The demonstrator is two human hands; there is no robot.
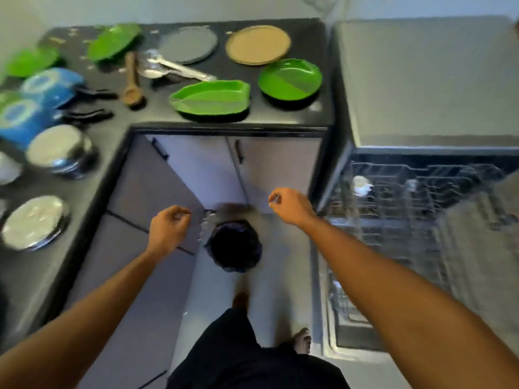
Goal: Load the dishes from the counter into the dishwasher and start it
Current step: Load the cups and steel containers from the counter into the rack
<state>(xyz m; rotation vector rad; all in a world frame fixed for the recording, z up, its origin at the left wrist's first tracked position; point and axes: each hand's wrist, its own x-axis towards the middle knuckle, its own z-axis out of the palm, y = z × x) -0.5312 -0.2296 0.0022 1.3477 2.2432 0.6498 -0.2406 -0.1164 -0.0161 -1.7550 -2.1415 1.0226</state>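
Note:
Dishes lie spread over the black L-shaped counter (pixel 280 119): a round green plate (pixel 289 79), a leaf-shaped green plate (pixel 210 98), a tan plate (pixel 257 44), a grey plate (pixel 188 44), metal spoons (pixel 168 68), a wooden spoon (pixel 131 80), blue mugs (pixel 47 85) and steel bowls (pixel 60 150). The dishwasher (pixel 421 209) on the right stands open with its wire rack pulled out and a small white cup (pixel 361 185) in it. My left hand (pixel 168 228) and my right hand (pixel 289 206) hover below the counter's edge, fingers curled, holding nothing.
A black-lined bin (pixel 234 247) stands on the floor between my hands, in front of grey cabinet doors (pixel 196 169). My bare feet (pixel 302 339) are on the pale floor. More green plates (pixel 112 40) lie at the back left. The dishwasher's top (pixel 421 80) is bare.

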